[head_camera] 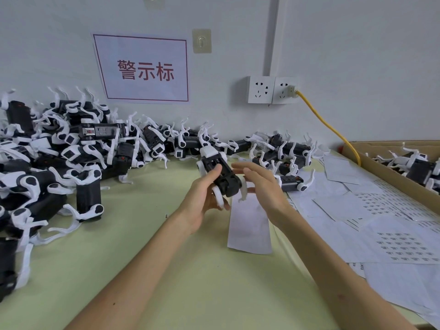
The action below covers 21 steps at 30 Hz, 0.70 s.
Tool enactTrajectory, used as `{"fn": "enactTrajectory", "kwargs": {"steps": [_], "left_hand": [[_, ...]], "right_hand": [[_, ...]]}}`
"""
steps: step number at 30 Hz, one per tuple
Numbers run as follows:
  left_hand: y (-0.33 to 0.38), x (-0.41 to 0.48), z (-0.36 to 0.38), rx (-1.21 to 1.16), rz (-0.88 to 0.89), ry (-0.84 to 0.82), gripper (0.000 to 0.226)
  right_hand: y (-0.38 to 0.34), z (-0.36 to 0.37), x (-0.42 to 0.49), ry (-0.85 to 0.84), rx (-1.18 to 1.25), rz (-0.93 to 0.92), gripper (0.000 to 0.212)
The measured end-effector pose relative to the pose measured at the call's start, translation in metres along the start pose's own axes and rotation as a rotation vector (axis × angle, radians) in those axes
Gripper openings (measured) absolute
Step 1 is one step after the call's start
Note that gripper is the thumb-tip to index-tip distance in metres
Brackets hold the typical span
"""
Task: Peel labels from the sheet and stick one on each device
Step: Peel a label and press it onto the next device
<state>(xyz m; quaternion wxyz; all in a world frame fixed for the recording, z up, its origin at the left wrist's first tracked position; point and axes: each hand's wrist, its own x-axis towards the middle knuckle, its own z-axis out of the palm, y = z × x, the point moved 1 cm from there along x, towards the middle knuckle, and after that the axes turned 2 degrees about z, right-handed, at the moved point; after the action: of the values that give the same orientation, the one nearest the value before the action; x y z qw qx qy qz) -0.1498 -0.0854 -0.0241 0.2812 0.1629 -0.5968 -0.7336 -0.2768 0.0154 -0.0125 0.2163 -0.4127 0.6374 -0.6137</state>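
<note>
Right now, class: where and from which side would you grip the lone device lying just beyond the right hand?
The device lies flat, so I'd pinch its black body across the long sides from above; its thin white legs curl outward and look flimsy.

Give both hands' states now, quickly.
Left hand: grips the black-and-white device.
Right hand: open, fingers straight beside the device.

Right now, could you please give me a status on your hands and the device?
Left grip holds device above the table. Right grip open beside it, fingers straight. Label sheets lie to the right, nothing blocking.
</note>
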Motion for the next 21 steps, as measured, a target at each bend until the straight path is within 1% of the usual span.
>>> {"fn": "enactTrajectory", "kwargs": {"steps": [2,3,4,6,7,8,10,11,13,15,17,19,21], "left_hand": [[0.002,0.002,-0.004,-0.046,0.017,0.092,0.054],[0.003,0.003,-0.008,-0.055,0.016,0.130,0.061],[0.003,0.004,-0.011,-0.058,0.008,0.160,0.064],[0.003,0.005,-0.015,-0.078,-0.012,0.199,0.058],[0.003,0.006,-0.017,-0.103,-0.023,0.213,0.056],[0.003,0.006,-0.018,-0.141,-0.041,0.230,0.055],[0.003,0.007,-0.019,-0.236,-0.080,0.269,0.048],[0.003,0.008,-0.021,-0.268,-0.094,0.296,0.046],[0.002,0.009,-0.024,-0.254,-0.105,0.336,0.047],[0.001,0.011,-0.026,-0.211,-0.086,0.345,0.048],[0.001,0.012,-0.026,-0.206,-0.065,0.335,0.041],[0.000,0.012,-0.026,-0.197,-0.052,0.320,0.043],[-0.002,0.013,-0.026,-0.186,-0.062,0.322,0.050]], "right_hand": [[0.005,-0.003,0.003,-0.002,-0.116,0.044,0.034],[0.008,-0.004,0.005,-0.021,-0.213,0.069,0.035],[0.012,-0.005,0.006,-0.046,-0.346,0.096,0.039],[0.019,-0.006,0.007,-0.117,-0.694,0.136,0.053],[0.022,-0.005,0.005,-0.165,-0.835,0.151,0.062],[0.024,-0.004,0.003,-0.217,-0.917,0.168,0.071],[0.025,0.000,0.000,-0.289,-0.926,0.191,0.080],[0.025,0.002,-0.001,-0.293,-0.899,0.177,0.081],[0.022,0.004,-0.001,-0.216,-0.853,0.111,0.080],[0.019,0.001,0.000,-0.057,-0.802,0.031,0.072],[0.018,-0.004,0.000,0.071,-0.818,0.029,0.067],[0.019,-0.010,-0.001,0.105,-0.927,0.100,0.070],[0.021,-0.011,-0.002,0.085,-1.018,0.153,0.077]]}}
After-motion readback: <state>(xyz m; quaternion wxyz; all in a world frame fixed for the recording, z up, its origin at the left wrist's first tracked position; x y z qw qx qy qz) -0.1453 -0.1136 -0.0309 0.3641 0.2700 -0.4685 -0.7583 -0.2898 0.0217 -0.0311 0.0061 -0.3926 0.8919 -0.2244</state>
